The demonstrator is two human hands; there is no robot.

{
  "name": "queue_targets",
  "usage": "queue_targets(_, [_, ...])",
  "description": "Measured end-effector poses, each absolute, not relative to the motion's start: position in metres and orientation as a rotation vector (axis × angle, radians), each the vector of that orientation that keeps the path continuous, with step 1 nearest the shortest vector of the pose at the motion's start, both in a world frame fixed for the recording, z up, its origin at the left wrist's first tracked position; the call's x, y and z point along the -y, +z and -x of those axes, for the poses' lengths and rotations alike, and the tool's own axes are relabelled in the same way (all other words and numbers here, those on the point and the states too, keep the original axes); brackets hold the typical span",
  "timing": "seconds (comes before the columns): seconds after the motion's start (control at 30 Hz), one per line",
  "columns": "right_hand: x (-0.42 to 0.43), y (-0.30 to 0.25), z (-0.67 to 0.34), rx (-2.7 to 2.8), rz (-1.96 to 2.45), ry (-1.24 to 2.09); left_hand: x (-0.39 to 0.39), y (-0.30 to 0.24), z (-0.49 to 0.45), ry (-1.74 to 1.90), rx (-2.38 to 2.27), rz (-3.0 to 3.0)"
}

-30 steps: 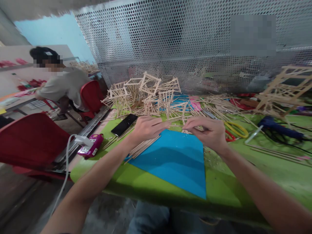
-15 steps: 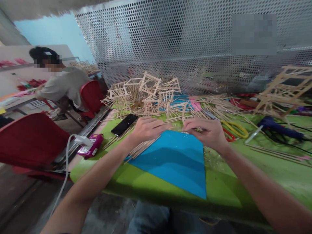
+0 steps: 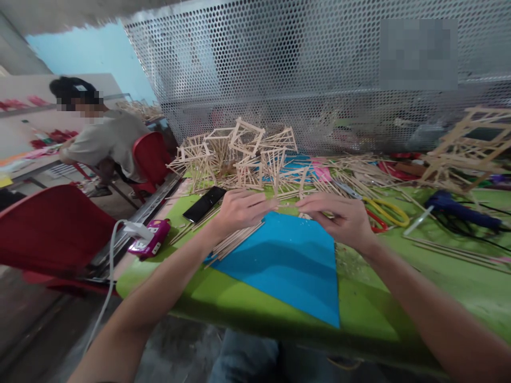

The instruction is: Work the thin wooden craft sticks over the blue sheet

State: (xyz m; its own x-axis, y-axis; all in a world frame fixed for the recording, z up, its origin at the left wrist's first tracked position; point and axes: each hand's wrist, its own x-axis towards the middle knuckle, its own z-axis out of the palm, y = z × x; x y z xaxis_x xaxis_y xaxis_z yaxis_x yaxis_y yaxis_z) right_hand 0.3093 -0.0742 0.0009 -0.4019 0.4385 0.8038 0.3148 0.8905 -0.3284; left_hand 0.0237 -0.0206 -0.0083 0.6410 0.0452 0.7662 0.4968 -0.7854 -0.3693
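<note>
On the green-covered desk (image 3: 365, 306), a short sliver of pale wood (image 3: 286, 205) is seen in the gap between the two hands; its ends are masked. The fingers of the left hand (image 3: 242, 208) are pressed together, with the thumb hidden. On the right hand (image 3: 341, 217), thumb and forefinger are drawn close; whether the sliver is pinched by either hand cannot be told. A bundle of wooden sticks (image 3: 238, 239) is partly covered by the left hand and wrist, resting over the edge of a blue sheet (image 3: 285, 263). A phone (image 3: 204, 205) is noted just beside the left hand. Part of the yellow-and-red-handled scissors (image 3: 406, 218) is obscured by the right hand. The tall stick frame (image 3: 467, 146) is cut off at the right edge.
</note>
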Motion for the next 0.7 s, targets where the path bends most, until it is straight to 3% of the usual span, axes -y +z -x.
queue_targets(0.7, [0.0691, -0.0045, -0.3123, 2.055, 0.63, 0.071, 0.0202, -0.0101, -0.0255, -1.061, 0.422, 2.352])
